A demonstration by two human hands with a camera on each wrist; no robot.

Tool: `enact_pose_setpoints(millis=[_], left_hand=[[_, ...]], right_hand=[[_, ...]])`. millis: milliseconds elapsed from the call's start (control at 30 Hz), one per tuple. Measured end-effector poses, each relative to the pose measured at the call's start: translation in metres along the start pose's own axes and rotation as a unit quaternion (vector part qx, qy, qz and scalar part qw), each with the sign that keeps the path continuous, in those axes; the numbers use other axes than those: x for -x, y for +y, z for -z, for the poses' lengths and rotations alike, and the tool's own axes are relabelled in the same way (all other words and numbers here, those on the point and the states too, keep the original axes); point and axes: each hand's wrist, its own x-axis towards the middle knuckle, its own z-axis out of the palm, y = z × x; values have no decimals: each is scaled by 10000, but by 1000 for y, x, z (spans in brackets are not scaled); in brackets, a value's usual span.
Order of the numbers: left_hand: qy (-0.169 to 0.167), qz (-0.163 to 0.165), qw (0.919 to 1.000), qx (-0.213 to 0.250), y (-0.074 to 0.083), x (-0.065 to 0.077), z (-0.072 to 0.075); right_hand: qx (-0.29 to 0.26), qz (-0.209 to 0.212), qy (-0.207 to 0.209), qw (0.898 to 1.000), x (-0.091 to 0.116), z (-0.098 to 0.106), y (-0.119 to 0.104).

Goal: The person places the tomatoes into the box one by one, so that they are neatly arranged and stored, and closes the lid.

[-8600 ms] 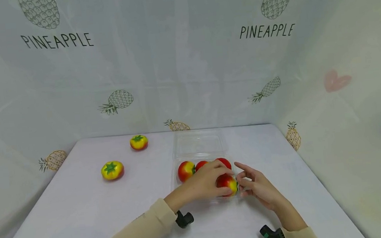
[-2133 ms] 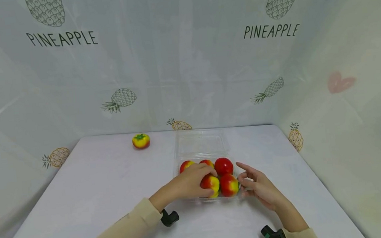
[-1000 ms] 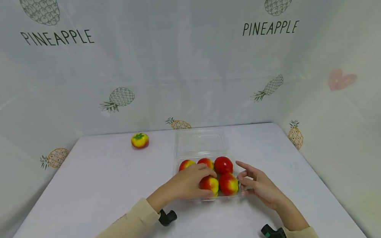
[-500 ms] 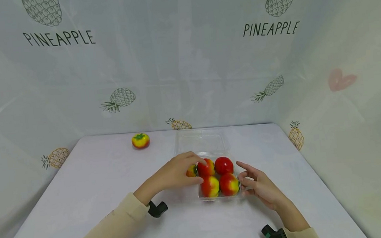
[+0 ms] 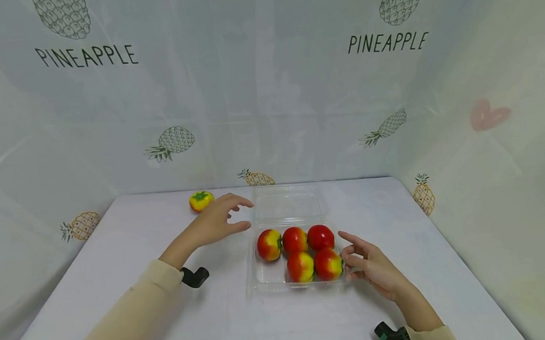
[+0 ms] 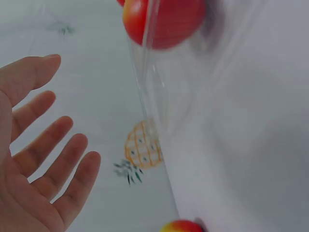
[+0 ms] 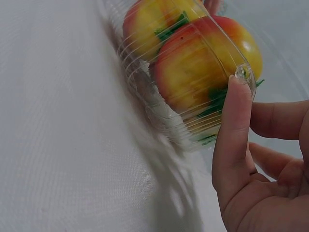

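Note:
My left hand (image 5: pixel 213 221) is in the air left of the clear plastic box (image 5: pixel 269 274), fingers spread and holding nothing. Just behind it sits a loose toy persimmon (image 5: pixel 199 200), yellow and red with a green calyx, partly covered by the hand. The box holds several such persimmons (image 5: pixel 300 267): a full back row and two in front, with the front left spot bare. At the box's right side, my right hand (image 5: pixel 369 268) pinches the rim, its thumb (image 7: pixel 235 111) on the rim in the right wrist view and its index finger stretched out in the head view.
The box's clear lid (image 5: pixel 288 204) lies folded back toward the table's far edge. A white cloth covers the table (image 5: pixel 287 327), and a pineapple-print curtain (image 5: pixel 264 83) hangs behind and along the sides. Each wrist carries a small black camera (image 5: pixel 196 277).
My left hand has set one persimmon from the left of the table into the front middle spot, let go, and moved back and left toward the last loose one. The right hand stays put.

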Motion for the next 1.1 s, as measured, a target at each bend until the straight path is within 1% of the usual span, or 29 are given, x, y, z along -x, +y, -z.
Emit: enact_pose_setpoints(millis=[100, 233, 333, 467, 600, 733, 833, 933, 1100], left_hand=[[143, 61, 9999, 14, -16, 0, 9], [369, 66, 9992, -117, -39, 1, 19], [534, 241, 9982, -159, -58, 3, 25], [700, 582, 9958, -28, -86, 7, 26], [770, 904, 9929, -7, -113, 12, 27], [801, 1185, 9897, 0, -134, 17, 27], [869, 1334, 9872, 8, -148, 19, 27], [895, 1405, 9860, 7, -158, 19, 29], [844, 1494, 9850, 193, -164, 15, 30]], right_hand=[[1, 13, -6, 10000, 0, 0, 0], [-5, 6, 10, 10000, 0, 0, 0], [-13, -2, 20, 10000, 1, 0, 0], [-5, -6, 30, 10000, 1, -1, 0], [-3, -2, 13, 10000, 0, -1, 0], [-15, 11, -15, 10000, 0, 0, 0], [5, 26, -32, 10000, 0, 0, 0], [22, 31, -44, 10000, 0, 0, 0], [1, 12, -10, 10000, -1, 0, 1]])
